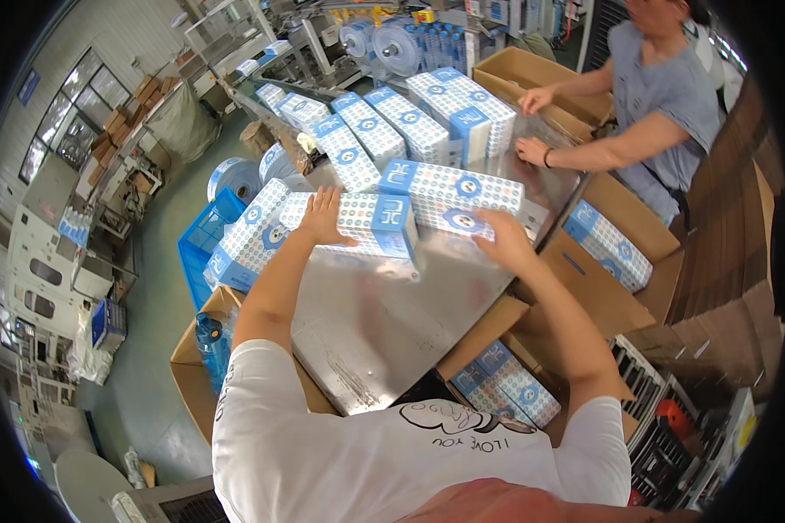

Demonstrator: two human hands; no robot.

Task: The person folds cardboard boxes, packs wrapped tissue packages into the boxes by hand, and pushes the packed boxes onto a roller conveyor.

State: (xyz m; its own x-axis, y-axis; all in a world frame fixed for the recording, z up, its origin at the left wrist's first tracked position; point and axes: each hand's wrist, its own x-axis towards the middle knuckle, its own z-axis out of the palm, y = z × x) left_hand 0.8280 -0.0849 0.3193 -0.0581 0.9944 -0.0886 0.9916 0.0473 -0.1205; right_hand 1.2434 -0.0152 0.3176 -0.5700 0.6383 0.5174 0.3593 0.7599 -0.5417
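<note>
My left hand [324,220] lies with spread fingers on a long blue-and-white patterned pack [360,213] in the middle of the metal table. Its thumb points toward the pack's near side. Fingers apart, my right hand [502,237] touches the right end of a similar pack [436,213], which lies under or against another pack [453,181]. The exact contact under my right fingers is partly hidden. Left of my left hand, one more pack [257,231] leans at an angle near the table's edge.
Several packs [366,122] stand in rows across the far table [384,322]. A co-worker in grey [663,105] reaches in from the right. Open cartons with packs [619,231] flank the table's right side. At left are a blue crate [202,235] and a carton holding a blue bottle [211,344].
</note>
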